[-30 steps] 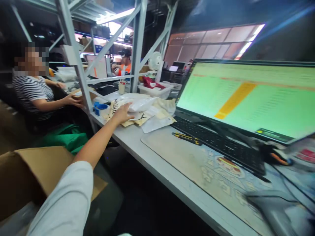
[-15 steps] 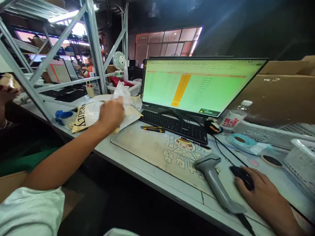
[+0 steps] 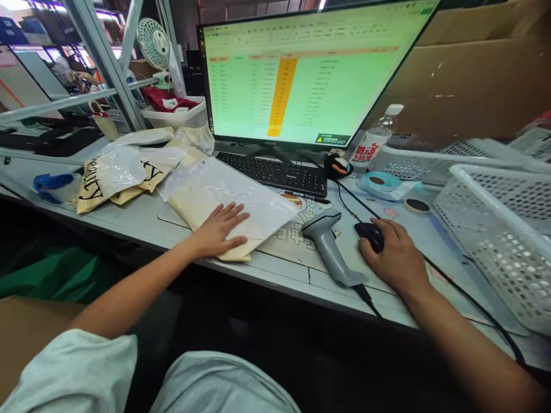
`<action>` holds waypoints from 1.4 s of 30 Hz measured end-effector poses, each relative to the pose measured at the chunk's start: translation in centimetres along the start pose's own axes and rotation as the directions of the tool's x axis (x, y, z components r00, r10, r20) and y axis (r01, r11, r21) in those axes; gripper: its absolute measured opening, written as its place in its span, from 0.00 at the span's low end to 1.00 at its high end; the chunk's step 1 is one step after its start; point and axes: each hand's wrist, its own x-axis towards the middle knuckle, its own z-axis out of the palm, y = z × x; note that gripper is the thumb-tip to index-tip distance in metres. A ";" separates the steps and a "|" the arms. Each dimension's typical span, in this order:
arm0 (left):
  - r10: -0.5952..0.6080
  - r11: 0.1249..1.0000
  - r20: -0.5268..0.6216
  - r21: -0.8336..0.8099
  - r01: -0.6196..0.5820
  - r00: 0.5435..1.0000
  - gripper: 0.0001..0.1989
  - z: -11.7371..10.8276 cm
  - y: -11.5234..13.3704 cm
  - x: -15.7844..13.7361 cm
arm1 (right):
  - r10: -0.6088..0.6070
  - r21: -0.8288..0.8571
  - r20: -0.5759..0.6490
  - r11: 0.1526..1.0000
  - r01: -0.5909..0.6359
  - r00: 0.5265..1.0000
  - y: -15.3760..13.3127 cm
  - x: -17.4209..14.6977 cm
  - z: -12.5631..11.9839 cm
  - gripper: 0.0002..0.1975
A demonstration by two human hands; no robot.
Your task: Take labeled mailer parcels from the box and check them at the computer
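Note:
My left hand (image 3: 220, 230) lies flat with its fingers spread on a white and cream plastic mailer bag (image 3: 241, 195), which covers much of the desk mat (image 3: 286, 245). My right hand (image 3: 398, 255) is curved over a black computer mouse (image 3: 371, 236). Between the two hands a grey barcode scanner (image 3: 333, 249) rests on the mat. Behind the mailer stand a black keyboard (image 3: 275, 175) and a monitor (image 3: 301, 86) showing a green spreadsheet with an orange column.
More mailer bags (image 3: 114, 172) are heaped at the left beside a blue tape dispenser (image 3: 54, 186). A bottle (image 3: 373, 140), a teal roll (image 3: 379, 184) and a white plastic basket (image 3: 503, 246) are on the right. A small fan (image 3: 154, 45) stands at the back.
My left hand has come from the heap of bags to the mat, and a mailer now lies flat under it. My right hand stays on the mouse. The view has tilted down.

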 end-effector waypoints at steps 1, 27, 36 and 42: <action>-0.065 0.996 -0.067 0.050 0.068 0.996 0.36 1.3 1.0 -0.3 | 0.002 0.000 -0.001 1.000 -0.002 1.000 -0.1 0.0 0.0 0.31; 0.182 0.976 -0.324 0.178 -0.129 0.928 0.28 12.3 10.0 -6.7 | 0.051 -0.008 0.022 0.999 -0.051 0.998 -0.4 -0.2 0.2 0.34; 0.156 0.983 -0.355 0.142 -0.112 0.922 0.28 12.7 10.4 -6.6 | 0.025 0.023 -0.001 0.999 -0.025 1.000 -0.2 -0.3 0.1 0.32; 0.147 0.988 -0.422 0.110 -0.110 0.895 0.26 12.5 10.8 -6.3 | 0.013 0.019 0.010 1.000 -0.013 1.000 0.2 0.1 0.5 0.32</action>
